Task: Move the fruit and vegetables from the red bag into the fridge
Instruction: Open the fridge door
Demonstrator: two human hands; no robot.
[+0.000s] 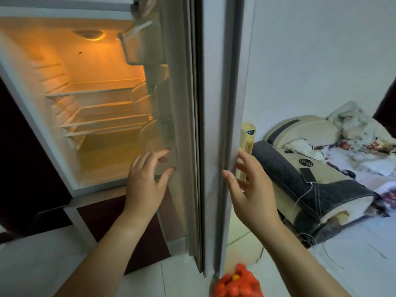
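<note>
Fridge [102, 65] at far left, wide open, glowing yellow inside. Door [212, 125] swung out to the middle, seen edge-on. Red bag [235, 285] near, on the floor by the door's bottom corner, lumpy and full.

Warm orange light glows from the fridge interior [94, 86] at upper left. The room is dim. Wide-angle distortion bends the edges; focus is soft throughout.

I saw the fridge [32, 116] open on the left, with its shelves [96, 91] stacked inside and its door [212, 125] standing edge-on in the middle. My left hand [145, 181] was at the door's inner side and my right hand [248, 189] at its outer side. The bag [235, 284] sat on the floor [64, 254] at the door's foot, and a sofa [310, 179] lay to the right.
</note>
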